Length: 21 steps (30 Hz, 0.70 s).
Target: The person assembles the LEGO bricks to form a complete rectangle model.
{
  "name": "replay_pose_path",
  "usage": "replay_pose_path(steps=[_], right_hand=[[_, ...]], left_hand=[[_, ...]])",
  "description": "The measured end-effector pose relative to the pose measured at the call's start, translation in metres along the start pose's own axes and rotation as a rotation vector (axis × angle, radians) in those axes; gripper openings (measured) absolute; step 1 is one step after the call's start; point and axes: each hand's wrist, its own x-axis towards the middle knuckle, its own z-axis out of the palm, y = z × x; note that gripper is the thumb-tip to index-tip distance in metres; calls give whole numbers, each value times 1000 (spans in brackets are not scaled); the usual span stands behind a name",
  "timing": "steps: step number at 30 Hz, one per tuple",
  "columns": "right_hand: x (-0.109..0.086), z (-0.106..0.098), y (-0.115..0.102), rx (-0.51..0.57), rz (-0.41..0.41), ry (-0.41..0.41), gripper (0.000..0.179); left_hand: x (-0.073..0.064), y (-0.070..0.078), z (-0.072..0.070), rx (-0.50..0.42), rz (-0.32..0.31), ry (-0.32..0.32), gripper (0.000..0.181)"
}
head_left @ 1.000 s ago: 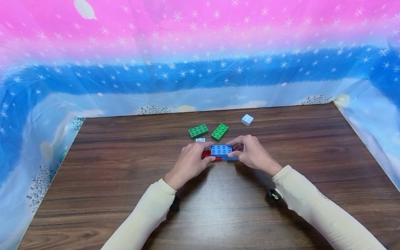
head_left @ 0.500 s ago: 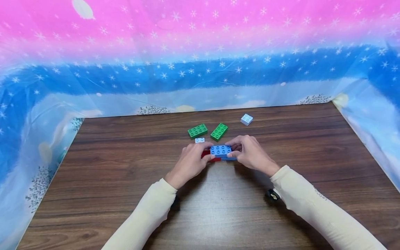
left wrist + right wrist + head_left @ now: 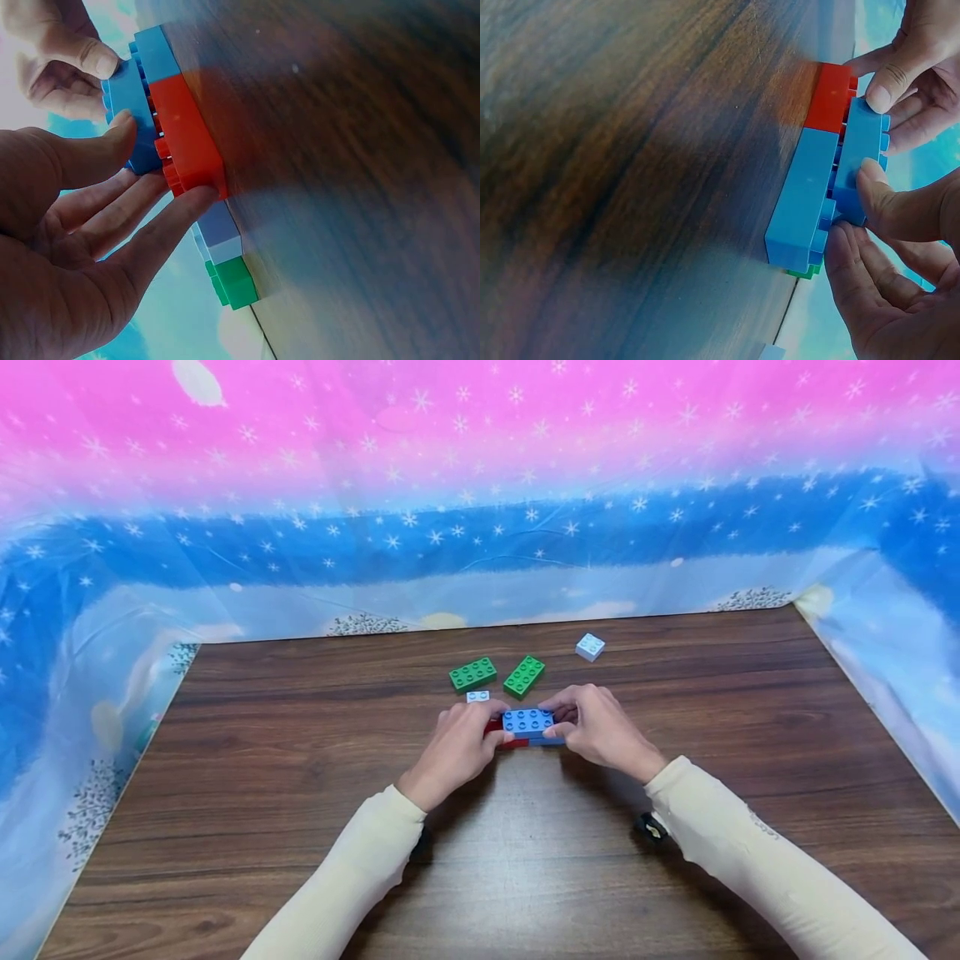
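A blue eight-stud toy brick [image 3: 528, 722] lies across the seam between a red brick [image 3: 187, 135] and a second blue brick [image 3: 802, 195], which stand end to end on the table. In both wrist views, the lower bricks' studs show in a narrow gap beneath the upper brick. My left hand [image 3: 457, 743] pinches the upper brick's left end, thumb on its near side. One of its fingertips rests at the end of the red brick. At the opposite end, my right hand [image 3: 606, 731] pinches the same upper brick between thumb and fingers.
Two green bricks [image 3: 473, 674] lie behind the hands on the wooden table [image 3: 300, 827]. A small white brick [image 3: 477, 697] sits just beyond the left hand, partly hidden by it. Another white brick [image 3: 590, 647] is farther back right. A patterned cloth [image 3: 480, 552] surrounds the table's far sides.
The head view has shifted very slightly, so everything appears a little farther left. Both hands keep their hold on the upper blue brick, which stays over the seam.
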Motion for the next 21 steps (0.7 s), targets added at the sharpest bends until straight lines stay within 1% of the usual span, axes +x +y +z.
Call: replay_pose_path(steps=[12, 16, 21], right_hand=[[2, 1, 1, -6, -1, 2, 31], [4, 0, 0, -14, -2, -10, 31], [6, -2, -1, -42, 8, -43, 32]], left_hand=[[1, -1, 0, 19, 7, 1, 34], [1, -1, -1, 30, 3, -6, 35], [2, 1, -2, 37, -7, -17, 36]])
